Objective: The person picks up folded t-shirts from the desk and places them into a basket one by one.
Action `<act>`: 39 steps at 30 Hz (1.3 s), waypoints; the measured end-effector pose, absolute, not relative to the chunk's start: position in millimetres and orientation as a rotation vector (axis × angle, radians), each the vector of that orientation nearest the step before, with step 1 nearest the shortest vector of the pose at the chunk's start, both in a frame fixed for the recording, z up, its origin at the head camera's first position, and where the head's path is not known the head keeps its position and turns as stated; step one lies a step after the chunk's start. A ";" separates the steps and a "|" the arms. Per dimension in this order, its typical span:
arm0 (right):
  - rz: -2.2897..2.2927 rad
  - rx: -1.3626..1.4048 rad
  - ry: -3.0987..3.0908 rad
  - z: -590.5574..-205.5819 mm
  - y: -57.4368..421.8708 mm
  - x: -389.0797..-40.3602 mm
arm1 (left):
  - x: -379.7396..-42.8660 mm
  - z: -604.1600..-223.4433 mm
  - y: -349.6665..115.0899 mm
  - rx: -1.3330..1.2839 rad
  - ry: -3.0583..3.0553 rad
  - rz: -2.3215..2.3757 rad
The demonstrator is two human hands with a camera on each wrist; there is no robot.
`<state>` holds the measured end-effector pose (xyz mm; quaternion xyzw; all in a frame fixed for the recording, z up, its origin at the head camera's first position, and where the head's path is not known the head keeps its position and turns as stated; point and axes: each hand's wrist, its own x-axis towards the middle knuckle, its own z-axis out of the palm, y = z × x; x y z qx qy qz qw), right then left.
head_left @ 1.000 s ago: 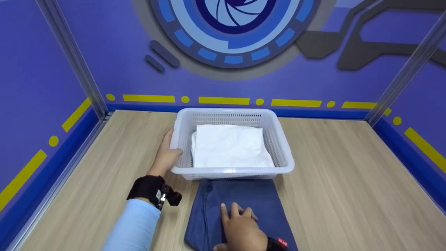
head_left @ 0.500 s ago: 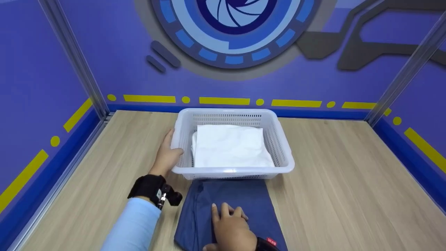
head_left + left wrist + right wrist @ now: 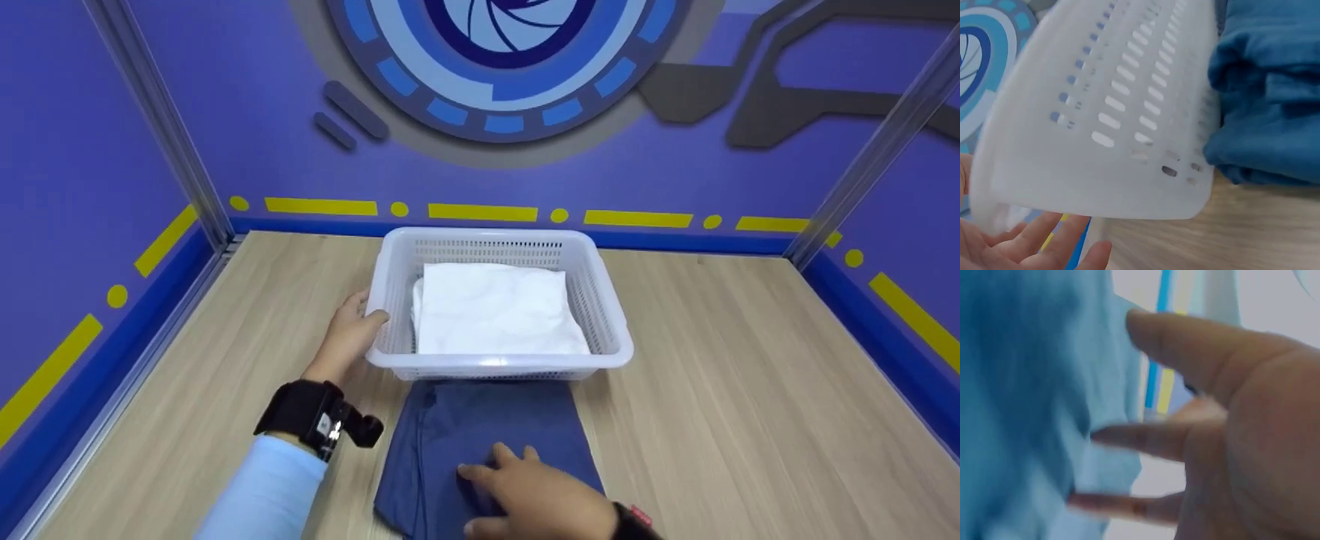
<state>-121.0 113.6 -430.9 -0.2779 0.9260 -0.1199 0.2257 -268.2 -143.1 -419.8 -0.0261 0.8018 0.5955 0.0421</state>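
Note:
A white perforated plastic basket [image 3: 493,361] stands near the back wall, with folded white cloth [image 3: 495,311] inside. My left hand [image 3: 341,337] is at its left rim, thumb over the edge. In the left wrist view the fingers [image 3: 1055,242] extend loosely, spread beside the basket's corner. Directly in front of the basket lies a folded navy cloth [image 3: 517,412], its far edge close against the basket wall. Over that cloth is my right hand [image 3: 544,495], fingers spread. The right wrist view shows fingertips right at the cloth's surface.
The wooden tabletop [image 3: 720,375] extends to both sides of the basket. Blue printed panels [image 3: 675,180] enclose the back and sides, with metal corner posts [image 3: 862,157]. Both wrists wear black bands, the left band [image 3: 304,412] carrying a small camera.
The navy cloth first shifted left under my right hand. That hand has since slid right and turned, fingers spreading. My left wrist has drawn back slightly left, fingers loosening at the rim.

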 end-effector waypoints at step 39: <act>-1.943 -0.121 1.283 -485.4 253.6 -126.7 | -144.6 -485.2 -123.8 -0.029 1.390 2.010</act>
